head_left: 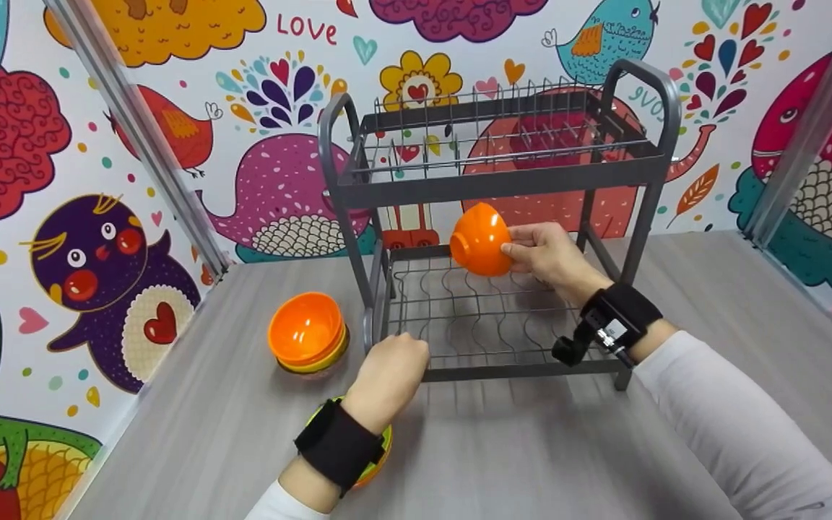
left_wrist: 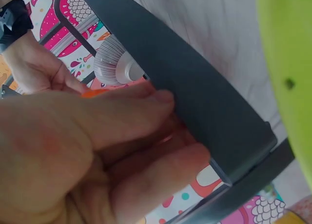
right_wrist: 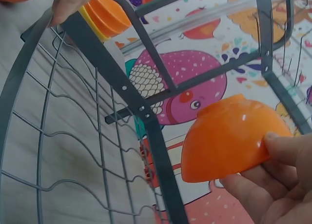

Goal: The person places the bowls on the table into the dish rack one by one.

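Observation:
My right hand (head_left: 547, 254) pinches an orange bowl (head_left: 483, 242) by its rim, thumb on the outside. The bowl is tipped on its side, its foot facing left, between the two tiers of a grey metal dish rack (head_left: 503, 186). In the right wrist view the orange bowl (right_wrist: 231, 141) hangs above the lower wire shelf, apart from it. My left hand (head_left: 392, 375) is at the front left corner of the lower tier. Its curled fingers (left_wrist: 131, 112) hold the rack's dark front bar (left_wrist: 195, 92) in the left wrist view.
Left of the rack stands a stack of bowls (head_left: 305, 328), orange on top and yellow below. Green and orange bowls (head_left: 380, 462) sit partly hidden under my left wrist. Patterned wall panels (head_left: 271, 195) close off the back and sides of the grey tabletop (head_left: 192, 433).

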A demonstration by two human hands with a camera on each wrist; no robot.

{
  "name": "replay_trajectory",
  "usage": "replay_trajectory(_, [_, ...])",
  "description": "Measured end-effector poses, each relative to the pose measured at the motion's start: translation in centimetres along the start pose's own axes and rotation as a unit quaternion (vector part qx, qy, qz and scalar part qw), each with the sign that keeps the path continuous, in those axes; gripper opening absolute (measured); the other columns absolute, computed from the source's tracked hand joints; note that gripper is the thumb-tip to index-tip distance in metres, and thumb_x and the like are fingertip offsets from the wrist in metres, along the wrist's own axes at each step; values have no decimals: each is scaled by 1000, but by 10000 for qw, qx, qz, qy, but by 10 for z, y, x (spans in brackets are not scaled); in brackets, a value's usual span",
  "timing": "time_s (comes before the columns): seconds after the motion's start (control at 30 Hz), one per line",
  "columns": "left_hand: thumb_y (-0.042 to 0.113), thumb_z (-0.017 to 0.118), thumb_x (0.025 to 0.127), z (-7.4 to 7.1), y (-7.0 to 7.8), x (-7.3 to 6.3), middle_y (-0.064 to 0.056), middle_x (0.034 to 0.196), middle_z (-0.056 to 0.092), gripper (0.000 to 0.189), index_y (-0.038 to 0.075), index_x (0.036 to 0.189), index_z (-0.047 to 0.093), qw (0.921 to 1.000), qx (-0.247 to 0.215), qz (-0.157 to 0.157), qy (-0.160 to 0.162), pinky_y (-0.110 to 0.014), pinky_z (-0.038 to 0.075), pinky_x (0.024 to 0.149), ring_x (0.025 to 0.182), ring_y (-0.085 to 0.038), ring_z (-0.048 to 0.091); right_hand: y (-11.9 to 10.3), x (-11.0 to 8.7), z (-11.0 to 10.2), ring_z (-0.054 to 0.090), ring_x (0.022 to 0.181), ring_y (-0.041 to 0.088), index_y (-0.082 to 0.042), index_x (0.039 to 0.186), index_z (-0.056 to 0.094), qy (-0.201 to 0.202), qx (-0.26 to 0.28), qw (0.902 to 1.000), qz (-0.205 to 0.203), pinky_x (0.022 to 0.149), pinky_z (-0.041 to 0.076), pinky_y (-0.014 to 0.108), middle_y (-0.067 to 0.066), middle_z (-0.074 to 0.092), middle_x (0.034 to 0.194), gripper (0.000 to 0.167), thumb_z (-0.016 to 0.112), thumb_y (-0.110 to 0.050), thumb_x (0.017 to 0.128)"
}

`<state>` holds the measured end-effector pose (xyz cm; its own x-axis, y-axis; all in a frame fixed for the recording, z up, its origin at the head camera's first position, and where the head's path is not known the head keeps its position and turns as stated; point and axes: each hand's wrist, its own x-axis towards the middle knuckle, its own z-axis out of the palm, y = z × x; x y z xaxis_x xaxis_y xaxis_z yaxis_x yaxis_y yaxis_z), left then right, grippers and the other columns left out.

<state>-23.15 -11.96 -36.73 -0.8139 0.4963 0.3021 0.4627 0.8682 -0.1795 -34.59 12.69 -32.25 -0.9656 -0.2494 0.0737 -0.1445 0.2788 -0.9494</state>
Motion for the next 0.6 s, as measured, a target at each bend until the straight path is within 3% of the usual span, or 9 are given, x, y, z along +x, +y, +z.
replay_trajectory(0.3, [-4,73,77,1,2,0,-5,66,69,14,7,69,73,9998,83,36,182,-28,57,57,61,-18,66,20,7,3,65,118,28,1,139,53,226,64,9987,454,90,57,32,20,61,136,40,54,-11,101])
replay_trajectory(0.6, [-4,73,77,0,1,0,-6,66,69,13,6,69,72,9996,90,7,253,-29,57,56,60,-19,67,31,10,3,64,118,36,7,138,52,426,-242,9976,499,89,58,34,27,58,135,40,52,-9,101])
